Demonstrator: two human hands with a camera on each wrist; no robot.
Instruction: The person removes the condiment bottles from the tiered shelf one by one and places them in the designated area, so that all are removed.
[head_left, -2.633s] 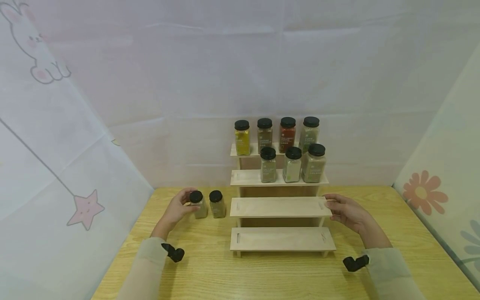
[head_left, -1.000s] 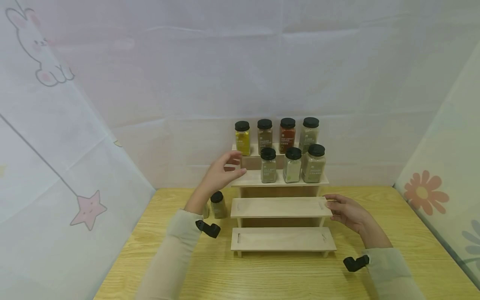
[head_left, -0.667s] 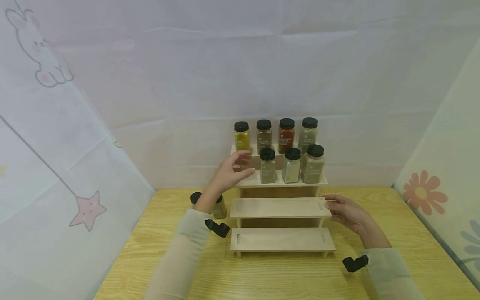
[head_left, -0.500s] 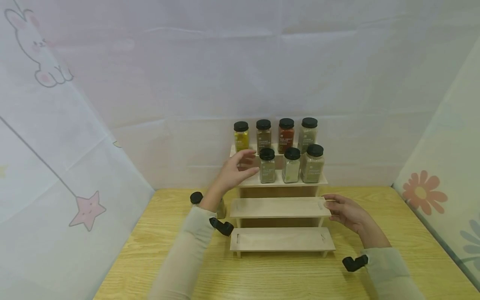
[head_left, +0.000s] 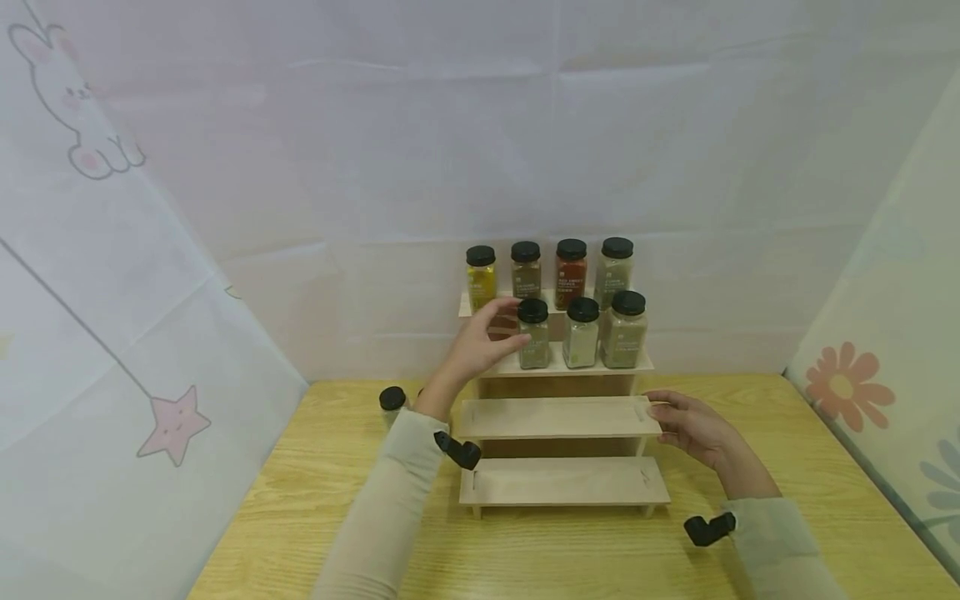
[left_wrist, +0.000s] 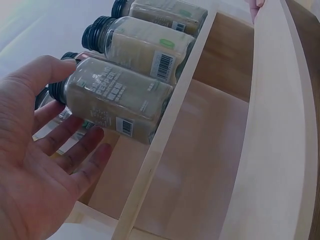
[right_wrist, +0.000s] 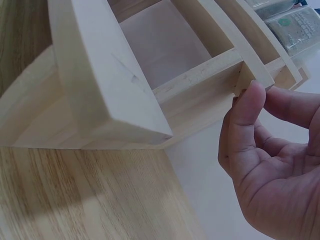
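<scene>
My left hand at a jar on the wooden rack, my right hand pinching its edge

I have my left hand [head_left: 480, 343] raised to the second tier from the top of the four-tier wooden rack [head_left: 562, 483]. Its thumb and fingers are spread to either side of the grey-green jar [head_left: 534, 354], with the thumb near the black lid in the left wrist view; I cannot tell whether they touch the glass. That jar stands upright on the rack's second tier, leftmost of three, with a pale jar [head_left: 582, 348] just beside it and a wider jar [head_left: 625, 343] near the rack's right end.

My right hand [head_left: 693, 429] is at the right end of the rack, pinching the corner of the third tier between thumb and forefinger.

On the rack's top tier, from left to right, stand a yellow jar [head_left: 481, 283], a brown jar [head_left: 527, 277], a red jar [head_left: 572, 279] and a light green jar [head_left: 615, 275], all with black lids.

Left of the rack, on the wood-grain table [head_left: 562, 558], one more black-lidded jar [head_left: 392, 399] stands partly behind my left sleeve [head_left: 390, 492]. Behind the rack hangs a pale cloth [head_left: 405, 150]; well to the rack's left shows a pink star [head_left: 175, 425], and to its right a red flower [head_left: 843, 385].
</scene>
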